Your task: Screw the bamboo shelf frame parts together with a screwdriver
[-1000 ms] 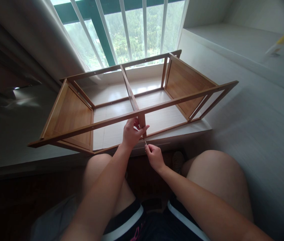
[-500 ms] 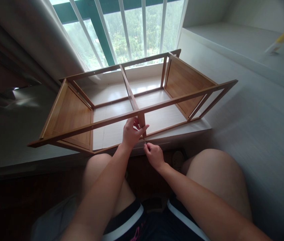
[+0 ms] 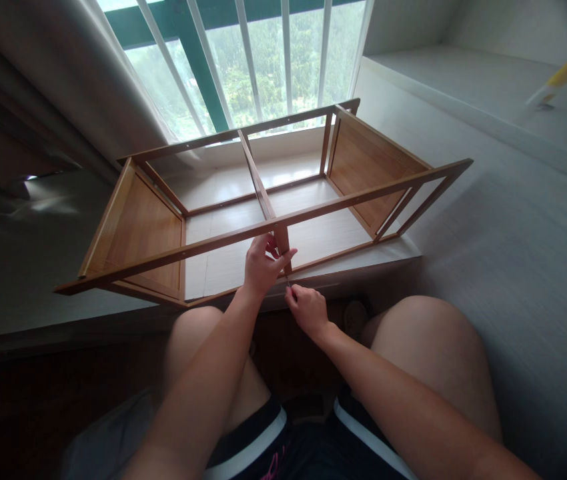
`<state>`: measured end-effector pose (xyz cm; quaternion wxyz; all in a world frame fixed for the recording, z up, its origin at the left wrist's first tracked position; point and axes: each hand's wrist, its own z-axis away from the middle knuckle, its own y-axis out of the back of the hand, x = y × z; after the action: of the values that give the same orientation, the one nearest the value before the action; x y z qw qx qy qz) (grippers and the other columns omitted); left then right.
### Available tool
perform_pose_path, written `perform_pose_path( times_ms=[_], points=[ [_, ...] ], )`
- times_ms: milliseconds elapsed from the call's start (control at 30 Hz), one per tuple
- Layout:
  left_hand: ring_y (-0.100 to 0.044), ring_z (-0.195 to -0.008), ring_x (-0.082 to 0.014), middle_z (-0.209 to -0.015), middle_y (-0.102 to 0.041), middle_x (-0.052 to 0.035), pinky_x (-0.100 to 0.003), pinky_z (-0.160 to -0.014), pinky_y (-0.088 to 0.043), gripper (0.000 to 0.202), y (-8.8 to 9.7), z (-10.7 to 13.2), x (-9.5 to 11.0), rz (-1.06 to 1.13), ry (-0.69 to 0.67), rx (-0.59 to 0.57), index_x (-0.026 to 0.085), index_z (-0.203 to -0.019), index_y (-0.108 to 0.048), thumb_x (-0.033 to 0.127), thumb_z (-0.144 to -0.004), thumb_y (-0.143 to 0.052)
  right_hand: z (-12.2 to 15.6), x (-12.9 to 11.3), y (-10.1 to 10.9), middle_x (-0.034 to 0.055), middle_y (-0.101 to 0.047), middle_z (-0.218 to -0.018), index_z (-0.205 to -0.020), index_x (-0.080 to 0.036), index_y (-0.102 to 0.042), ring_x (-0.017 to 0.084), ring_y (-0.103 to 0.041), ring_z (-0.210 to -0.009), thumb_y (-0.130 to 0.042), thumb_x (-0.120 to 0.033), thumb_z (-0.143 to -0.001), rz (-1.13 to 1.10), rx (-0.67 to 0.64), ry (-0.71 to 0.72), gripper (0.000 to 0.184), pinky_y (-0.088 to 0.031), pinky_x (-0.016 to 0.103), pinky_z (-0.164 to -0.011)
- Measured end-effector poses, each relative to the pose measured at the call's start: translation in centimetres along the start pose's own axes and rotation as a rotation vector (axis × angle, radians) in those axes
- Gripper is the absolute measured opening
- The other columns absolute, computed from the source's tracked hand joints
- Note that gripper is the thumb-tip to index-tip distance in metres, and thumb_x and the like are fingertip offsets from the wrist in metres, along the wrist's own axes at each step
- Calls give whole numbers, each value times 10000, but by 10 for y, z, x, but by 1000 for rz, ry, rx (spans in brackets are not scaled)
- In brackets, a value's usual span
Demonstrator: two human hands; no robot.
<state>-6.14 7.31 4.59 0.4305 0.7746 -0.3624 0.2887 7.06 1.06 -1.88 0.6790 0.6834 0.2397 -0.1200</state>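
A brown wooden furniture frame [image 3: 319, 205], with a slatted panel at each end, lies on its side on a pale ledge. My left hand [image 3: 261, 261] grips the short middle crosspiece [image 3: 282, 243], thumb in front and fingers behind it. Just below and to the right, my right hand [image 3: 308, 308] is closed on a thin metal tool [image 3: 288, 283] that looks like a hex key. Its tip meets the lower rail by the foot of the crosspiece; the exact contact is too small to see.
A barred window [image 3: 263, 60] stands behind the frame, with a grey curtain [image 3: 113, 80] to its left. On the white shelf [image 3: 463, 73] at the right is a yellow-handled object [image 3: 566, 72]. My bare knees [image 3: 433, 347] flank my forearms under the ledge's front edge.
Hardly anything differs. My right hand has shifted very slightly at the thin tool, while my left hand and the wooden frame keep their places.
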Motion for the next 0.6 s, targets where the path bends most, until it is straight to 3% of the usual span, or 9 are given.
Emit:
perform_pose_path(
  times_ms=[167,433,533,600],
  points=[
    [-542,-661,-94,-791,-541,8,-182,-496,-440,337,0,0,-1,15,-14,-1,186,-824,-526,417,-716,-747,-2,1,-2,9,-540,-557,-608,-194,-513,119,-391,-509,-438,-370,-933,-180,-9,-45,377,-156,294,-550],
    [-541,-656,-96,-790,-543,8,-183,-488,-434,340,-1,0,-1,31,-16,4,192,-827,-525,425,-715,-746,-3,5,-11,-39,-355,-492,-541,-195,-360,102,-304,-496,-454,-430,-904,-654,-10,-73,443,-197,272,-526],
    [-540,-653,-94,-786,-544,11,-183,-493,-433,339,-1,0,0,23,-9,0,192,-826,-524,423,-716,-746,-2,3,-17,-47,-354,-482,-551,-204,-373,95,-300,-462,-484,-505,-877,-984,-109,-175,458,-200,260,-480],
    [-540,-652,-92,-788,-546,10,-184,-497,-433,341,0,0,1,19,-4,-1,190,-827,-525,424,-716,-747,-1,0,-18,-69,-326,-460,-595,-215,-389,88,-262,-413,-500,-550,-859,-1282,-268,-287,440,-180,249,-434]
  ],
)
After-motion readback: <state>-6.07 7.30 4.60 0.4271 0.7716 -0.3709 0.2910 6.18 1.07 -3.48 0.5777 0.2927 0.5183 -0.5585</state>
